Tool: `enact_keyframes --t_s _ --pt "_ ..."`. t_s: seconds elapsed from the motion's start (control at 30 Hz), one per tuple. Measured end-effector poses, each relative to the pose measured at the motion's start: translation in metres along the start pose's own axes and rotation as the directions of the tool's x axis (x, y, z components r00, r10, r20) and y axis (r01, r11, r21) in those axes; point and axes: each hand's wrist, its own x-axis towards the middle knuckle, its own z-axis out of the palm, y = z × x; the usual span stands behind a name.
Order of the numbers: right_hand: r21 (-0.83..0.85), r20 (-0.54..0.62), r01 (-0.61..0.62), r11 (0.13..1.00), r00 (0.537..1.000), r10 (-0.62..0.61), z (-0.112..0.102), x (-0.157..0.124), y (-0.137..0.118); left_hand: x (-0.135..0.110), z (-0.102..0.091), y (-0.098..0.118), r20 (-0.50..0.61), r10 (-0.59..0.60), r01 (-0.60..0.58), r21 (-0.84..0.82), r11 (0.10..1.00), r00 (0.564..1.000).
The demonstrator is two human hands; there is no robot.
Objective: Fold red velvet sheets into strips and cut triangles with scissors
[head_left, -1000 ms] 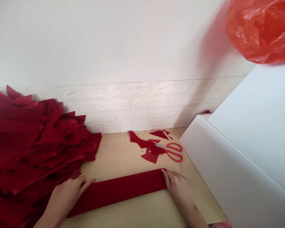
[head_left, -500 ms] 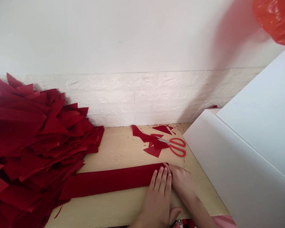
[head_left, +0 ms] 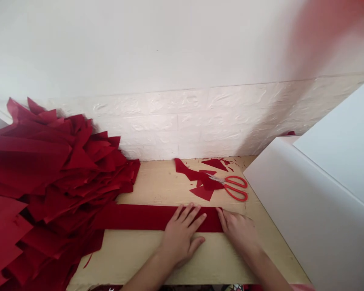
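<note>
A folded dark red strip (head_left: 142, 218), either cloth or soft paper, lies straight across the wooden table. My left hand (head_left: 182, 230) rests flat on its right half, fingers spread and thumb out to the side. At the strip's right end, my right hand (head_left: 238, 228) is closed, thumb and curled fingers on the corner; the fingertips are partly hidden. The strip's left end runs into a large pile of red sheets (head_left: 63, 173). Scissors (head_left: 235, 188) with red handles lie beyond my hands, their blades over red scraps (head_left: 203, 193).
A white textured brick-pattern wall (head_left: 164, 125) borders the table's far side. Large white panels (head_left: 309, 210) stand along the right. Small red snippets lie near the wall, and a thin red sliver (head_left: 87, 260) is at the front left. The wooden table (head_left: 133, 258) has a front edge close to me.
My left hand has slid left along the strip, away from my right hand, and its fingers have spread. My right hand stays at the right end. The view has shifted slightly.
</note>
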Motion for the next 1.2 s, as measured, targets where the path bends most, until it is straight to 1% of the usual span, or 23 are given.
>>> enact_keyframes --t_s 0.1,0.2,0.27,0.33,0.37,0.43,0.47,0.5,0.53,0.57,0.6,0.63,0.67,0.7,0.73,0.8,0.83,0.9,0.93,0.97,1.0,1.1,1.2 --pt "-0.023 0.036 -0.01 1.0 0.999 0.011 -0.001 0.002 -0.002 -0.022 -0.013 -0.032 0.007 -0.059 0.058 0.052 0.997 0.998" --pt "-0.052 0.077 -0.022 0.998 0.997 0.026 -0.004 0.004 -0.005 -0.049 -0.025 -0.069 0.01 -0.162 0.161 0.071 0.984 0.987" --pt "-0.074 0.098 -0.024 0.997 0.995 0.031 -0.006 0.004 -0.006 -0.067 -0.032 -0.096 0.0 -0.245 0.245 0.052 0.968 0.97" --pt "-0.086 0.124 -0.023 0.996 0.992 0.034 -0.008 0.004 -0.007 -0.083 -0.038 -0.12 -0.047 -0.337 0.337 0.004 0.941 0.94" --pt "-0.086 0.138 -0.023 0.996 0.99 0.035 -0.008 0.005 -0.007 -0.09 -0.041 -0.13 -0.066 -0.365 0.364 -0.036 0.931 0.929" --pt "-0.079 0.154 -0.024 0.997 0.987 0.036 -0.007 0.005 -0.007 -0.101 -0.045 -0.145 -0.092 -0.399 0.382 -0.161 0.91 0.912" --pt "-0.075 0.149 -0.027 0.997 0.988 0.038 -0.007 0.005 -0.007 -0.104 -0.046 -0.15 -0.116 -0.43 0.392 -0.253 0.884 0.895" --pt "-0.073 0.139 -0.029 0.997 0.989 0.039 -0.007 0.005 -0.007 -0.106 -0.048 -0.154 -0.158 -0.49 0.409 -0.371 0.834 0.857" --pt "-0.073 0.134 -0.032 0.997 0.99 0.042 -0.007 0.005 -0.008 -0.108 -0.048 -0.157 -0.204 -0.574 0.414 -0.51 0.754 0.793" --pt "-0.077 0.133 -0.039 0.996 0.99 0.049 -0.007 0.005 -0.008 -0.109 -0.049 -0.159 -0.239 -0.664 0.394 -0.647 0.653 0.708" --pt "-0.082 0.138 -0.047 0.995 0.989 0.058 -0.008 0.005 -0.009 -0.109 -0.049 -0.16 -0.247 -0.74 0.353 -0.756 0.551 0.626" --pt "-0.086 0.147 -0.056 0.995 0.987 0.068 -0.01 0.005 -0.011 -0.109 -0.05 -0.161 -0.234 -0.787 0.31 -0.826 0.471 0.571" --pt "-0.089 0.158 -0.066 0.994 0.984 0.079 -0.011 0.005 -0.012 -0.109 -0.05 -0.162 -0.219 -0.807 0.282 -0.86 0.426 0.549" --pt "-0.094 0.17 -0.08 0.992 0.981 0.095 -0.013 0.006 -0.013 -0.109 -0.05 -0.161 -0.21 -0.809 0.282 -0.864 0.416 0.549" --pt "-0.101 0.179 -0.09 0.991 0.978 0.107 -0.015 0.006 -0.015 -0.109 -0.051 -0.161 -0.211 -0.802 0.309 -0.845 0.438 0.559" --pt "-0.114 0.194 -0.09 0.989 0.975 0.111 -0.017 0.007 -0.019 -0.108 -0.052 -0.158 -0.244 -0.766 0.38 -0.754 0.535 0.594" --pt "-0.122 0.2 -0.084 0.989 0.974 0.108 -0.018 0.008 -0.02 -0.107 -0.053 -0.156 -0.266 -0.732 0.402 -0.694 0.597 0.627" --pt "-0.135 0.205 -0.071 0.988 0.974 0.098 -0.019 0.009 -0.024 -0.106 -0.054 -0.153 -0.281 -0.639 0.41 -0.571 0.711 0.716" --pt "-0.14 0.207 -0.069 0.988 0.974 0.097 -0.019 0.01 -0.026 -0.106 -0.054 -0.152 -0.275 -0.596 0.402 -0.525 0.75 0.754" --pt "-0.146 0.209 -0.072 0.987 0.973 0.102 -0.02 0.01 -0.026 -0.105 -0.054 -0.152 -0.265 -0.568 0.397 -0.492 0.775 0.78" --pt "-0.152 0.211 -0.074 0.986 0.972 0.106 -0.021 0.011 -0.026 -0.106 -0.053 -0.151 -0.256 -0.553 0.399 -0.468 0.788 0.793" --pt "-0.168 0.217 -0.085 0.982 0.969 0.121 -0.025 0.01 -0.019 -0.107 -0.046 -0.148 -0.236 -0.536 0.426 -0.389 0.817 0.811" --pt "-0.187 0.204 -0.118 0.975 0.966 0.156 -0.029 0.008 -0.006 -0.11 -0.037 -0.142 -0.226 -0.501 0.451 -0.239 0.86 0.835"
